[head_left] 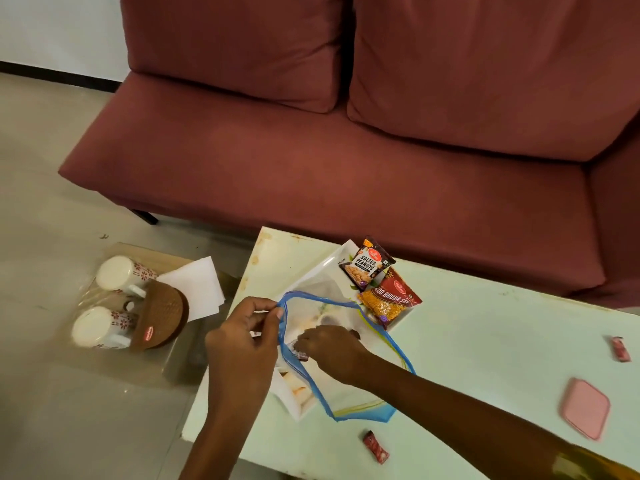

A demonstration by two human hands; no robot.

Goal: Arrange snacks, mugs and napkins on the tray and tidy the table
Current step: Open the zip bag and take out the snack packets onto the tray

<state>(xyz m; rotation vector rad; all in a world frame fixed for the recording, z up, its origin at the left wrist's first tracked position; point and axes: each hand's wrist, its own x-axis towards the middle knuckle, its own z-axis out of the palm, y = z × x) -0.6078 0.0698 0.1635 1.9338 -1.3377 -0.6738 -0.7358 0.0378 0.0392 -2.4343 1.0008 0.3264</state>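
- Mugs and napkins lie on the floor, left of the table, off the tray.
- My left hand pinches the bag rim over the tray's left end.
- My right hand is inside, closed on a small sweet; keep the mouth wide, withdraw slowly.
- Snack packets fill the tray's far-right corner.

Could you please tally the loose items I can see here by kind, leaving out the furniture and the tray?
Mugs: 2
Snack packets: 2
Small red wrapped sweets: 2
Napkin stacks: 1
Zip bags: 1
Pink lids: 1
Brown baskets: 1
Total: 10
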